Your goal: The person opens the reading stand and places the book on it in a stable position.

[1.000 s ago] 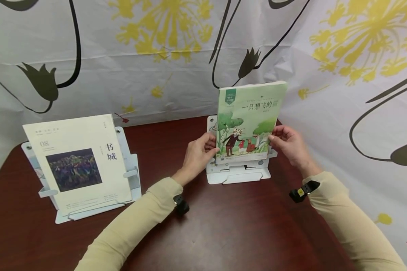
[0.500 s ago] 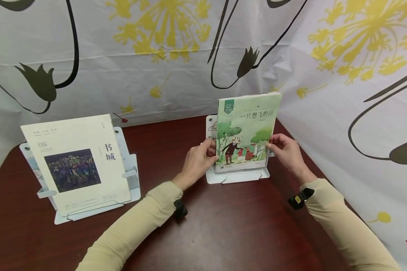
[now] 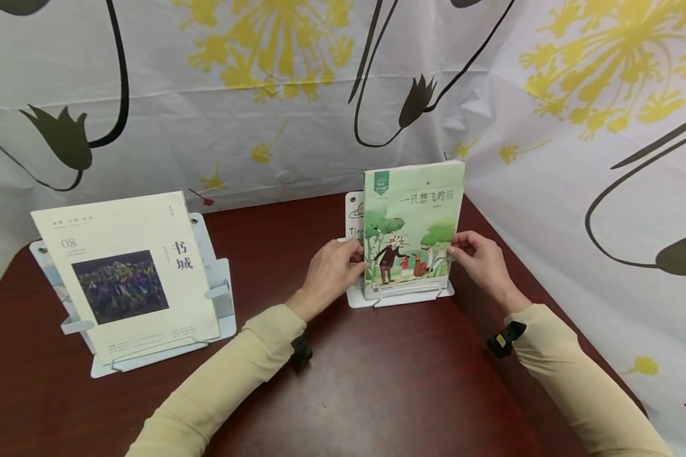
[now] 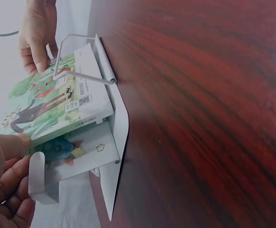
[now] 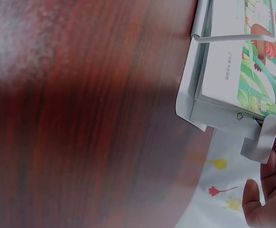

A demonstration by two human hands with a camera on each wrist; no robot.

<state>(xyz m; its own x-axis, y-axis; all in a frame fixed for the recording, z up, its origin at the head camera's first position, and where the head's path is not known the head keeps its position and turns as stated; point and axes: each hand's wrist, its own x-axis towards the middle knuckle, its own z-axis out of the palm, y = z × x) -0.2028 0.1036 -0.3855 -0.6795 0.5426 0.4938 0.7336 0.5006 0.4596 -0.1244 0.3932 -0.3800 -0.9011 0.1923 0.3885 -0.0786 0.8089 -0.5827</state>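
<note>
A green picture-covered book (image 3: 411,222) leans upright on a white metal book stand (image 3: 352,298) in the head view. Its bottom edge sits on the stand's ledge, behind the bent wire stop (image 4: 86,77) seen in the left wrist view. My left hand (image 3: 328,270) holds the book's left edge, thumb on the cover, next to a side clip (image 4: 37,175). On the opposite edge, my right hand (image 3: 483,257) pinches the book between thumb and fingers. Another side clip (image 5: 266,140) stands beside those fingers in the right wrist view. The book covers most of the stand's back plate.
At the left, a second, pale blue stand (image 3: 224,311) carries a cream magazine (image 3: 191,298) with a dark picture. Both stands are on a dark red wooden table (image 3: 343,393). White cloth (image 3: 320,139) with flower prints hangs behind and at the right.
The book has come down onto the stand's ledge, its lower edge now behind the wire stop. Both hands have kept hold of its sides and moved slightly with it.
</note>
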